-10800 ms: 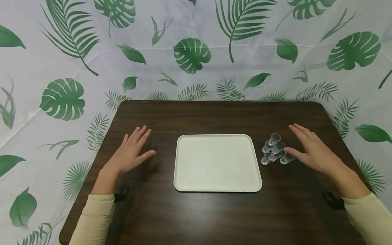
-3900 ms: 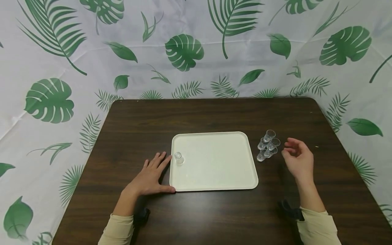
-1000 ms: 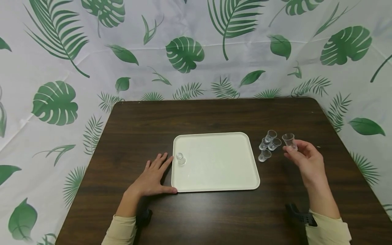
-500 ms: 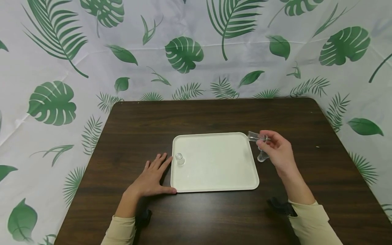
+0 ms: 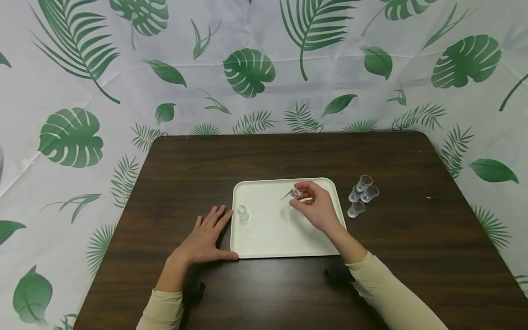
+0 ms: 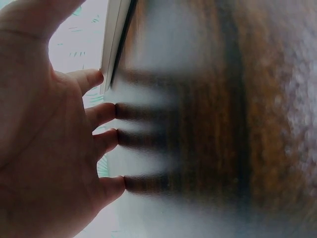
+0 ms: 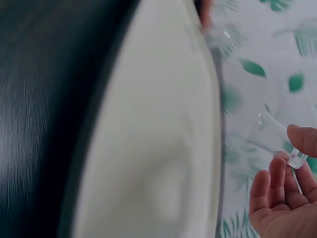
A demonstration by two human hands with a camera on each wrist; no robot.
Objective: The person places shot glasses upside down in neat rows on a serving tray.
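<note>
I saw the small clear glass [image 5: 294, 193] tilted at the fingertips of the right hand [image 5: 315, 206], above the white tray [image 5: 264, 238]. This hand pinched it near its thick base, which the right wrist view showed more clearly. The left hand [image 5: 202, 240] was spread flat, touching the tray's left side. Only the head view showed four other glasses [image 5: 365, 184] standing to the right.

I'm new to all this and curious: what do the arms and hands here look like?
They are a person's: the left hand and right hand are bare and ungloved. Plain light-beige fabric sleeves end before the hands. A black device sits by the left wrist, another by the right, both too dark for detail.
</note>
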